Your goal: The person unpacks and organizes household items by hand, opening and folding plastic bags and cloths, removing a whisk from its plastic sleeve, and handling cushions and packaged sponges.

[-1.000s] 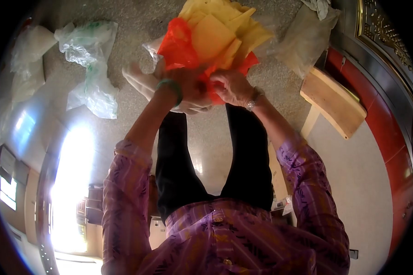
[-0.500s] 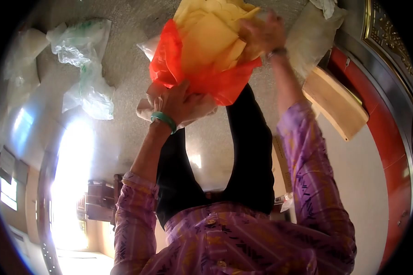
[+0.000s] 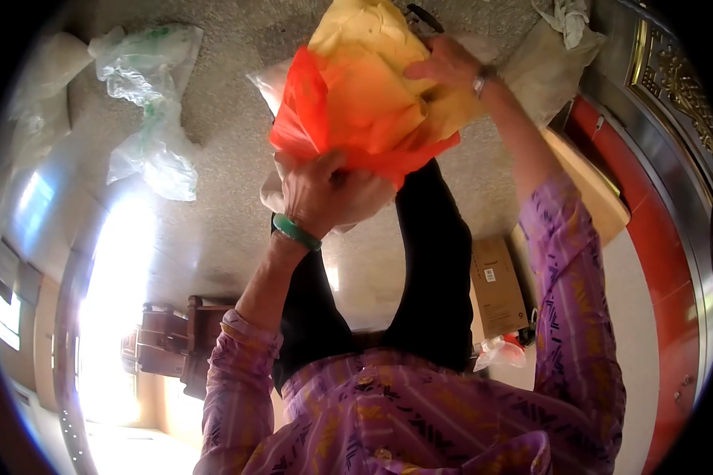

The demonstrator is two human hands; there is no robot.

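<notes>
A red plastic bag [image 3: 299, 107] is bunched around a stack of thin, soft-looking yellow sheets [image 3: 360, 36], whose exact kind I cannot make out. My left hand [image 3: 321, 194], with a green bangle at its wrist, is closed on the bag's near edge and on a pale bag or wrapping below it. My right hand [image 3: 448, 63] has its fingers bent over the right side of the yellow sheets, pinching their edge. One sheet hangs loose beneath that hand. The sheets' lower part is hidden inside the red bag.
Clear plastic bags [image 3: 154, 119] lie on the floor at left. A pale sack [image 3: 539, 67] and a wooden board [image 3: 582, 178] are at right, beside a red-faced base [image 3: 650, 229]. A cardboard box [image 3: 497, 289] stands beyond my right leg; dark wooden furniture [image 3: 162, 336] is at lower left.
My right hand has moved down and slightly left onto the yellow sheets, which are now more folded over. My left hand and the red bag have shifted slightly right and down.
</notes>
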